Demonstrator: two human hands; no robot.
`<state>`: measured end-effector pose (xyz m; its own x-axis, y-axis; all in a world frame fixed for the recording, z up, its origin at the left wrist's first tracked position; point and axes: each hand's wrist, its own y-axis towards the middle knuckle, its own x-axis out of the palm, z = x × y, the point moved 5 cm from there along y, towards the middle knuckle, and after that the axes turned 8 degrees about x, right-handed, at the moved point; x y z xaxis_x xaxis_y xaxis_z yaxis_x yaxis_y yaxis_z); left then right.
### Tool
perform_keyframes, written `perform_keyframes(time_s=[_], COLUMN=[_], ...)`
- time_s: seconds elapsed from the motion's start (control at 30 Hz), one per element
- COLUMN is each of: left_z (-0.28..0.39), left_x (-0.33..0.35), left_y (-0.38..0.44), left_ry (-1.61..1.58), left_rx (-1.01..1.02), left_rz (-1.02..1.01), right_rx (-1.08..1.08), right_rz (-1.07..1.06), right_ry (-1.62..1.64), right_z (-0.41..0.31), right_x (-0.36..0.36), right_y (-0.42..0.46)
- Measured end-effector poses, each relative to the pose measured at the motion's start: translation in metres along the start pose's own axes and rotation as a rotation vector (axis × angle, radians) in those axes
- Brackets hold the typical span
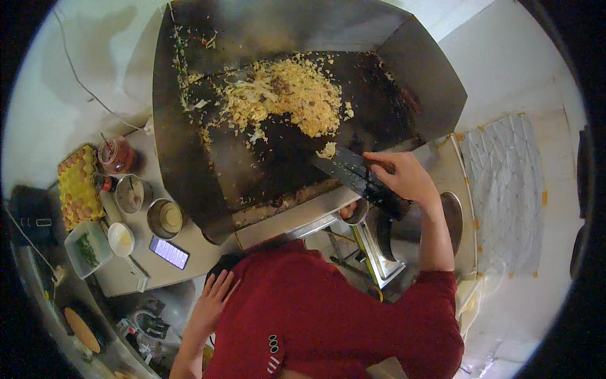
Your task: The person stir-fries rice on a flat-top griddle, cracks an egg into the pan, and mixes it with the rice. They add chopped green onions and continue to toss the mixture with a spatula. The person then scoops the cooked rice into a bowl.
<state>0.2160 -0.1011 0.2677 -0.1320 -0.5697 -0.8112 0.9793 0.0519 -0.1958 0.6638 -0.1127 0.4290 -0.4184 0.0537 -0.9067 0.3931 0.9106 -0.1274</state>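
My right hand [402,175] grips the back part of a wide dark metal griddle spatula [352,170], whose blade rests at or just above the front of the flat griddle [265,175]. A small clump of food lies at the blade's tip. Beyond it spreads a mound of fried rice [307,94] with pale shredded pieces and a brown lump on top. My left hand [218,293] lies with fingers apart against the side of my red shirt, near the counter's corner, and holds nothing.
Tall metal guards [421,85] flank the griddle. On the left counter [199,256] are a tray of eggs [80,189], a jar of red sauce [118,155], steel bowls [164,219], a tub of chopped greens [88,249] and a phone [169,252]. A pot holding eggs [353,212] hangs or stands below the griddle's front edge.
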Motion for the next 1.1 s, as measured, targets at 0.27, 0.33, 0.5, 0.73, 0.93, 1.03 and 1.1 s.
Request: perform_keyframes(time_s=[0.27,0.33,0.5,0.73,0.93,1.03,1.1], left_z=[0.009,0.012,0.017,0.012,0.006,-0.002,-0.003], left_x=[0.008,0.011,0.003,0.002,-0.008,-0.002,0.000], left_y=[0.005,0.003,0.001,0.008,0.019,0.015,0.018], left_ry=[0.173,0.142,0.085,0.256,0.161,0.207,0.196], left_rx=[0.000,-0.058,-0.111,-0.018,0.050,0.042,0.041], left_rz=[-0.041,-0.006,0.048,-0.074,-0.041,-0.093,-0.099], right_rx=[-0.010,0.297,0.009,-0.193,-0.012,0.096,0.149], right_rz=[0.350,0.009,0.428,0.566,0.607,0.563,0.358], right_ry=[0.328,0.733,0.352,-0.574,-0.265,-0.069,0.279], right_z=[0.012,0.018,0.002,-0.046,-0.008,0.026,0.067], right_x=[0.083,0.100,0.092,0.103,0.066,0.025,0.012], right_y=[0.208,0.196,0.163,0.150,0.117,0.064,0.037])
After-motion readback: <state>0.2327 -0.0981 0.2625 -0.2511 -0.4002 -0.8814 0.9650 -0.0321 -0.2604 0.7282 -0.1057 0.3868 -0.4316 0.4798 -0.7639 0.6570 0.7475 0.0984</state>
